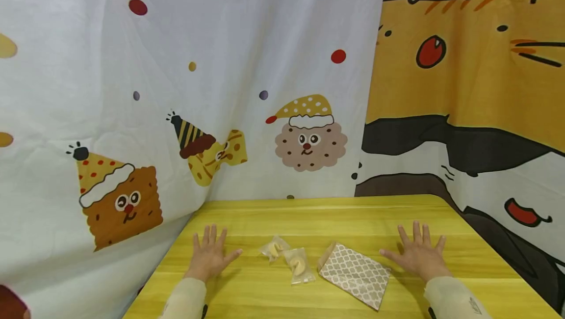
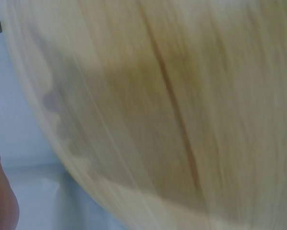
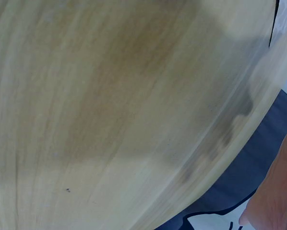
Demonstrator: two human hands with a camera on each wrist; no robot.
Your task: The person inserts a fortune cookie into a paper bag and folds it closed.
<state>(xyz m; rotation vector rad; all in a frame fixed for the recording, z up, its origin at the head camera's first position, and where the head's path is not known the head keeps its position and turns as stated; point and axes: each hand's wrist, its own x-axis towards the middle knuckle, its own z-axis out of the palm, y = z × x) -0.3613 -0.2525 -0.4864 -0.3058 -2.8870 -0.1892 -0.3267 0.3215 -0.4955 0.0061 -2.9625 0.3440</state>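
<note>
My left hand (image 1: 209,257) is spread with straight fingers over the left part of the table and holds nothing. To its right lie two small clear wrappers, one wrapped cookie (image 1: 274,249) farther back and another wrapped cookie (image 1: 298,266) nearer me, both folded in shape like fortune cookies. Beside them is a flat paper bag (image 1: 355,275) with a white lattice pattern and a brown edge at its left end. Just past the bag's right end, my right hand (image 1: 418,254) is spread too, holding nothing. Each wrist view shows only a sliver of hand and its shadow.
The yellow wood-grain table (image 1: 318,216) has rounded far corners. Behind it hangs a white curtain (image 1: 229,39) with cartoon snack figures. An orange cartoon cloth (image 1: 476,78) hangs at the right, reaching down beside the table.
</note>
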